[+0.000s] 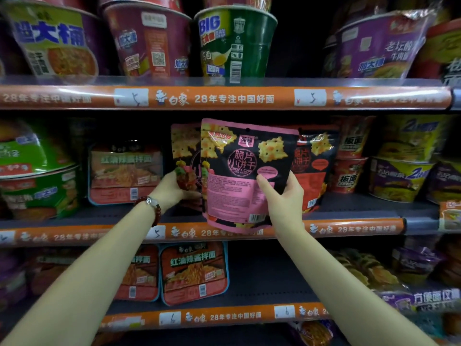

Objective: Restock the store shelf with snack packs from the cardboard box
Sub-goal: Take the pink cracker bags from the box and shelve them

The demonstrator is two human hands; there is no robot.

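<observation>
Right hand (283, 204) pinching pink snack pack (239, 176) at middle shelf (361, 227) front edge; left hand (174, 189) gripping rear pack (184, 156). Likely light, crinkly, crushable; best held by edges.

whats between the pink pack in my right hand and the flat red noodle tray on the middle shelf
In the head view, another pink-and-black snack pack stands there, gripped by the left hand, beside the held pack and right of the red tray.

Rear pink pack (185, 156): right part hidden behind front pink pack (239, 176); lower left covered by left hand (174, 189). Red pack (315, 166): left side hidden by front pack. Right hand (284, 201): only thumb shows on pack face, fingers behind it. Price tags (131, 97) on shelf rail: figures blurred, unreadable. Top-row cups (237, 43): rims cut off at upper edge. Both forearms cut off at bottom edge.
</observation>
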